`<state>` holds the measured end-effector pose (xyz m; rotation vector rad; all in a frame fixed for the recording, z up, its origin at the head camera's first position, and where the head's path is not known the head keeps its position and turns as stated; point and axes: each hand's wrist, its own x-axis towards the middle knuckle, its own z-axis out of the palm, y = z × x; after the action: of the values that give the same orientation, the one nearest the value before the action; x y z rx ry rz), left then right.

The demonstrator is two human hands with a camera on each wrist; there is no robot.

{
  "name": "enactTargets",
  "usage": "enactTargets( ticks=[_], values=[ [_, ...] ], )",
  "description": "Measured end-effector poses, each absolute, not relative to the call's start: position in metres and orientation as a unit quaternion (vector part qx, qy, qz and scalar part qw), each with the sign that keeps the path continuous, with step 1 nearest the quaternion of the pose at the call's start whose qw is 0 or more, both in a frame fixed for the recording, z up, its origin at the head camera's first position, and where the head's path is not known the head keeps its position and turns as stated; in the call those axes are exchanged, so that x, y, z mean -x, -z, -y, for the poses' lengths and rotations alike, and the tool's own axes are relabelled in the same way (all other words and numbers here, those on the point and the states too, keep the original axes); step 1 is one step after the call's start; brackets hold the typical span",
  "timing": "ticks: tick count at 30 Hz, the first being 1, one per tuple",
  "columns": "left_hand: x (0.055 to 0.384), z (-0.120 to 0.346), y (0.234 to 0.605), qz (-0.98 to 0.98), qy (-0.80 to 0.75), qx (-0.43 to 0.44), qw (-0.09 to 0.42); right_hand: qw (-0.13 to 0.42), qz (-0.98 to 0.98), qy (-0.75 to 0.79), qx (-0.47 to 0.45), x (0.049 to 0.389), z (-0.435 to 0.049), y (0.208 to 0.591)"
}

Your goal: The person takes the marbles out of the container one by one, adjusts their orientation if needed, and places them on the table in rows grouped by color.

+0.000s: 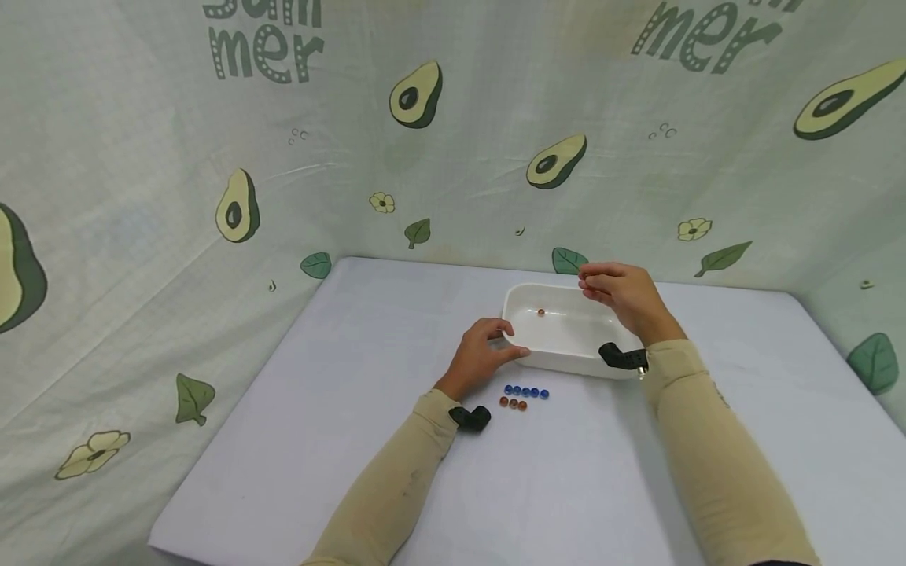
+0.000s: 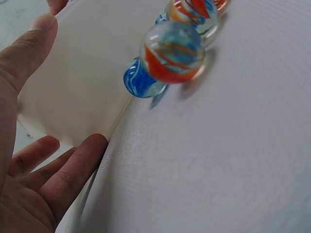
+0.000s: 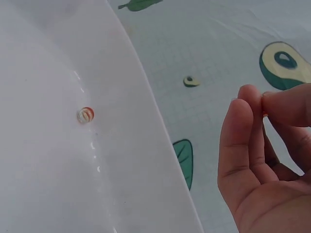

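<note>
A white plastic tub (image 1: 566,359) stands on the table, one orange-swirled marble (image 3: 85,115) lying on its floor. My left hand (image 1: 481,358) grips the tub's left end, thumb on the front wall and fingers spread around the corner. Above the tub's back right rim, my right hand (image 1: 623,297) pinches a marble (image 3: 265,115) between thumb and fingertips; only an orange sliver of it shows. In front of the tub lie a row of several blue marbles (image 1: 526,392) and a shorter row of three orange marbles (image 1: 513,403).
The table (image 1: 340,409) wears a white cover. Behind it hangs a pale cloth (image 1: 467,181) printed with avocados and leaves, close to the tub's back side. Black wrist straps (image 1: 470,418) sit on both forearms.
</note>
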<state>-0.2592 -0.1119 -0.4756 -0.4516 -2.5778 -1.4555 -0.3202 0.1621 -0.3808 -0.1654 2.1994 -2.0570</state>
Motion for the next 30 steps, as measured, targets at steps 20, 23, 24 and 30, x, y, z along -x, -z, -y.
enactTargets(
  ticks=[20, 23, 24, 30],
  values=[
    [0.26, 0.109, 0.477, 0.858, 0.484, 0.157, 0.067, 0.043, -0.62, 0.779, 0.077, 0.275, -0.169, 0.398],
    [0.261, 0.111, 0.477, 0.855, 0.489, 0.157, 0.07, 0.051, -0.611, 0.782, 0.11, 0.272, -0.169, 0.399],
    [0.261, 0.112, 0.477, 0.854, 0.491, 0.155, 0.071, 0.054, -0.61, 0.781, 0.12, 0.271, -0.168, 0.399],
    [0.259, 0.113, 0.477, 0.852, 0.497, 0.15, 0.071, 0.057, -0.629, 0.766, 0.118, 0.265, -0.168, 0.399]
  ],
)
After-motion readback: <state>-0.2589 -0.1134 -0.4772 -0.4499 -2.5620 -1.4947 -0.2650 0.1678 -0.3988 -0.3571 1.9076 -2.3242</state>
